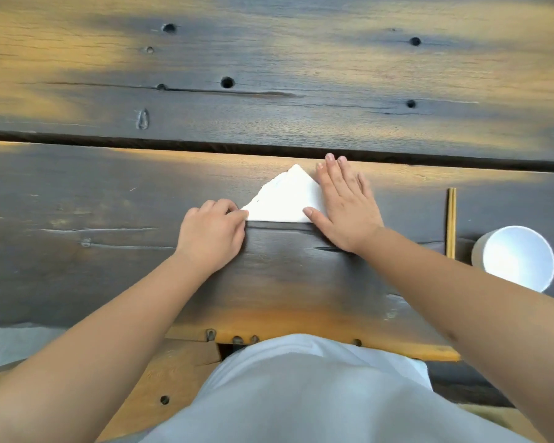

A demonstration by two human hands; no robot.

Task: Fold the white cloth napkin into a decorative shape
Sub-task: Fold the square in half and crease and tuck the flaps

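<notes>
The white napkin (285, 198) lies folded into a triangle on the dark wooden table (109, 187), its apex pointing away from me. My left hand (210, 236) has its fingers curled and pinches the napkin's left corner. My right hand (344, 203) lies flat, fingers spread, pressing on the right part of the triangle and hiding its right corner. The thumb rests on the napkin's lower edge.
A white paper cup (515, 257) stands at the right near the table's front edge. A pair of wooden chopsticks (451, 222) lies just left of it, pointing away from me. A wide gap between planks (173, 143) runs across the table beyond the napkin.
</notes>
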